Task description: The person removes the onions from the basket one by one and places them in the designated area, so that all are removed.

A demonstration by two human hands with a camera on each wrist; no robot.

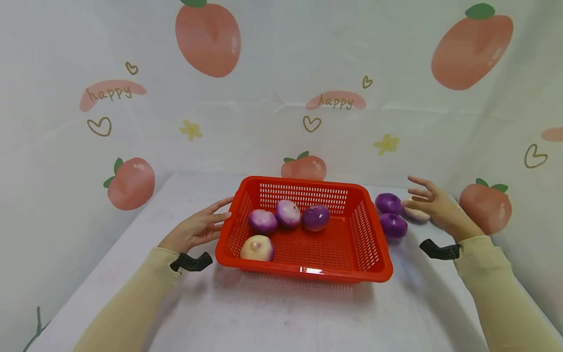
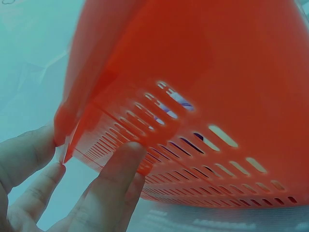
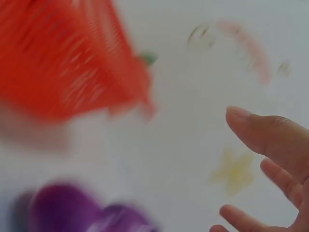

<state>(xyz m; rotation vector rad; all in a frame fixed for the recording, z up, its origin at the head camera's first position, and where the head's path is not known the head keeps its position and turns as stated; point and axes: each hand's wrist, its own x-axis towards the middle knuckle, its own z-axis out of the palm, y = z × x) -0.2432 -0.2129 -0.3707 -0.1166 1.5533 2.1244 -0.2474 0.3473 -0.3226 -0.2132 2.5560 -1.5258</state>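
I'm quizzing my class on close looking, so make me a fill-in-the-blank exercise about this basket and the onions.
1. The red basket holds ____ onions.
2. The left hand touches the basket's ____ wall, seen from the wearer.
3. The number of onions lying on the table outside the basket, by the right hand, is ____.
4. The pale onion lies nearest the basket's ____ edge.

Missing words: four; left; three; front
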